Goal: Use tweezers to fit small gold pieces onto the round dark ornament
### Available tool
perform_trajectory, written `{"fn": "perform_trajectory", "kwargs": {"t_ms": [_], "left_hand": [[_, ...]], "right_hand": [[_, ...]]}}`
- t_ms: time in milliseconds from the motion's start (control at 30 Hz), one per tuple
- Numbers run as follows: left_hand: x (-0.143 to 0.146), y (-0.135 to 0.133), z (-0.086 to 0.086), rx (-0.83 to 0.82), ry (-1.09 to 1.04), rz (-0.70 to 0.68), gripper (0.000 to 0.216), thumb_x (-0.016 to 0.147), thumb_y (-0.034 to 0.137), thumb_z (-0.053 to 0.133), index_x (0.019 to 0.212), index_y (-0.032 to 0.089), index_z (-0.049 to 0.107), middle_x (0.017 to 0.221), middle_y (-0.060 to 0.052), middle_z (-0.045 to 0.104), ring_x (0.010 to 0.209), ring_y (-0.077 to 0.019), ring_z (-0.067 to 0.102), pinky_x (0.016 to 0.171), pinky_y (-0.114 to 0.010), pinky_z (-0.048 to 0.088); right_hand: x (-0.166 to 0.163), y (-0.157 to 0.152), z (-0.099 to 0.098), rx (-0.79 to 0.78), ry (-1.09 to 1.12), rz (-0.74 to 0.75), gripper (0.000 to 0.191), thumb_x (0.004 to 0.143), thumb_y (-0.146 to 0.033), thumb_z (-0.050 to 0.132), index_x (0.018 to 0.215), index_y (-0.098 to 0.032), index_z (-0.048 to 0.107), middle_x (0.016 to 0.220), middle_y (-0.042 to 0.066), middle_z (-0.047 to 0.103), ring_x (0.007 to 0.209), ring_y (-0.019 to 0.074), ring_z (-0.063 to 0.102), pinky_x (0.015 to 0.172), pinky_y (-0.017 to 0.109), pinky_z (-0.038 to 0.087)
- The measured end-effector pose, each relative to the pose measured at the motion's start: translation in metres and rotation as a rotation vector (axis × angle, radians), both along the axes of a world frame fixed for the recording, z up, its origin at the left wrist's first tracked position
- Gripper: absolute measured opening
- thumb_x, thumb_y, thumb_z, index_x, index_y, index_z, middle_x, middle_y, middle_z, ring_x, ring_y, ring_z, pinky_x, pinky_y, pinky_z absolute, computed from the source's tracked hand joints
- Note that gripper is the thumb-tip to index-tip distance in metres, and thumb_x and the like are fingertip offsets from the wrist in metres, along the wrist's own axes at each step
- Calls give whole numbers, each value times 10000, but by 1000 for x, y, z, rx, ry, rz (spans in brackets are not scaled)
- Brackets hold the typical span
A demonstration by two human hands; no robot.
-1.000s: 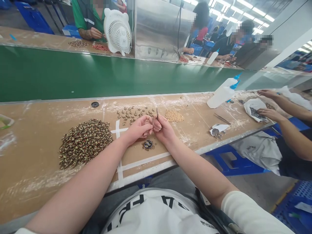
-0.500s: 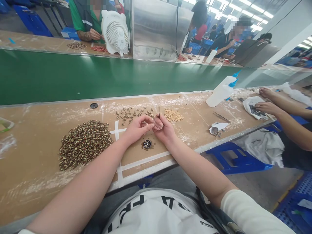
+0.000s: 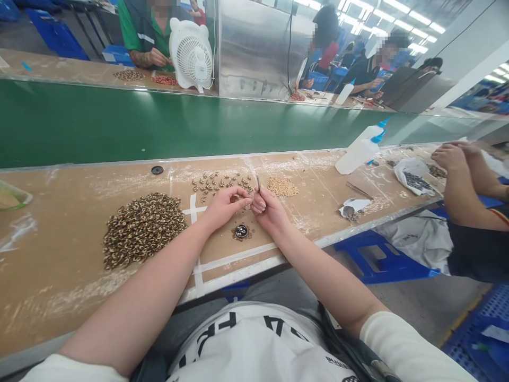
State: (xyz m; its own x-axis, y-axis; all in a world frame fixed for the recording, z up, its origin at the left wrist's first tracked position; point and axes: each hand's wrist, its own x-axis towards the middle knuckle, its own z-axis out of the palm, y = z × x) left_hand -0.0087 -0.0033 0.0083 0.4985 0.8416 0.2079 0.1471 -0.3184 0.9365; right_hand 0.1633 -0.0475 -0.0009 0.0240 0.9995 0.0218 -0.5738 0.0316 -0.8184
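Over the table, I see the right hand gripping a slim tool upright near the round dish; whether the left hand, curled alongside, pinches anything, I can't tell.

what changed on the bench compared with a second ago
At the right, the co-worker's hands have come away from the white bag: one was at it, now both are close together beyond it. The person's left hand and right hand stay nearly touching, the right still holding a thin tool. The black dish and brown pile stayed put.
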Motion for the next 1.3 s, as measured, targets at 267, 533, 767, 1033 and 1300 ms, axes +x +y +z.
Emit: {"fn": "perform_trajectory", "kwargs": {"t_ms": [267, 533, 767, 1033, 1300], "left_hand": [[1, 3, -2, -236, -249, -5, 325, 845, 478, 862, 896, 177, 750, 834, -55, 762, 538, -92, 501, 524, -231, 391], [0, 14, -6, -444, -578, 19, 283, 752, 351, 940, 820, 174, 730, 792, -30, 757, 454, -33, 407, 426, -185, 309], [-1, 12, -5, -474, -622, -33, 365, 799, 392, 940, 1081, 187, 833, 883, -29, 710, 541, -30, 436, 436, -154, 324], [2, 15, -10, -545, -664, -51, 398, 715, 399, 1007, 968, 147, 833, 858, -32, 742, 618, -54, 585, 481, -154, 429], [-6, 16, -10, -665, -679, 0, 371, 725, 289, 1003, 1024, 170, 819, 1036, -64, 836, 844, -119, 796, 689, -160, 622]], "right_hand": [[8, -26, 2, 25, -243, -19, 324, 869, -505, 851, 863, -198, 749, 527, -89, 420, 473, 79, 303, 468, 234, 274], [47, -81, 64, 594, -1167, -530, 176, 987, -376, 732, 983, -263, 868, 763, 44, 763, 646, 202, 690, 604, 343, 521], [35, -93, 32, 558, -1400, -191, 229, 1035, -348, 659, 961, -243, 849, 727, 53, 774, 585, 177, 680, 568, 299, 517], [46, -88, 55, 623, -1278, -500, 165, 1019, -284, 695, 1029, -254, 856, 852, 64, 818, 712, 215, 754, 672, 332, 579], [34, -72, 25, 458, -1230, -289, 255, 1029, -384, 672, 942, -226, 853, 754, 61, 780, 621, 197, 685, 580, 307, 515]]}}
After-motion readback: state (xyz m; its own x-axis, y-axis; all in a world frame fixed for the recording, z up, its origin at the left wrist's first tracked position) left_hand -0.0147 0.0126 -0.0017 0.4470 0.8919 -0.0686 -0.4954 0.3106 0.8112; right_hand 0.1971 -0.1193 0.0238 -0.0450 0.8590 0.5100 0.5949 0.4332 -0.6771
